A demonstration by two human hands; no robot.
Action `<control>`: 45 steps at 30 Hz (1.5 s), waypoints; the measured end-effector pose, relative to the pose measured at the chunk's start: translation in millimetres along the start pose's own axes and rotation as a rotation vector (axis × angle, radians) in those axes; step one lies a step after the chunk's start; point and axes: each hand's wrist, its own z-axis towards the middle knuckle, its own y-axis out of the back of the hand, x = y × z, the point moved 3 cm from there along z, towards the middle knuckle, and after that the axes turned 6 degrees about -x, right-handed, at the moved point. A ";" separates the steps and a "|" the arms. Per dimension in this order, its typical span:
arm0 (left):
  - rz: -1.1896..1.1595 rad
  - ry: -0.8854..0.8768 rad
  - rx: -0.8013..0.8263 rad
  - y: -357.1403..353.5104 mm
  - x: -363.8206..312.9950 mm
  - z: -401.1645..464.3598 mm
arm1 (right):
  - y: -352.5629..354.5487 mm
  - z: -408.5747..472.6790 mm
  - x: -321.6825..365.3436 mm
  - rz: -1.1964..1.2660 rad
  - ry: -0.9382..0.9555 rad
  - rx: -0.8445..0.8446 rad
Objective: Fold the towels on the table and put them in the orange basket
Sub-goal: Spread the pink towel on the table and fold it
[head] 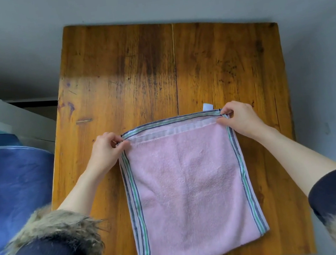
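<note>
A pink towel (188, 188) with green and blue striped borders lies folded in half on the wooden table (131, 71), its fold at the near edge. My left hand (108, 148) pinches the far left corner of the towel's upper layer. My right hand (239, 120) pinches the far right corner. The two layers' far edges lie almost aligned, and a small white label (207, 106) sticks out beyond them. The orange basket is not in view.
A blue cushion or bedding (6, 188) lies to the left of the table. Grey floor surrounds the table. The towel's near edge hangs slightly over the table's front edge.
</note>
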 end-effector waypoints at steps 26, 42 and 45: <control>-0.347 -0.539 -0.140 282.3 -155.5 -24.1 | 228.7 -136.0 150.1 0.314 0.084 -0.406; -0.528 -0.471 -0.268 360.8 -183.4 -55.1 | 291.9 -149.7 206.4 0.747 0.182 -0.494; -0.499 -0.479 -0.290 363.5 -183.4 -55.2 | 292.1 -149.2 209.4 0.681 0.200 -0.519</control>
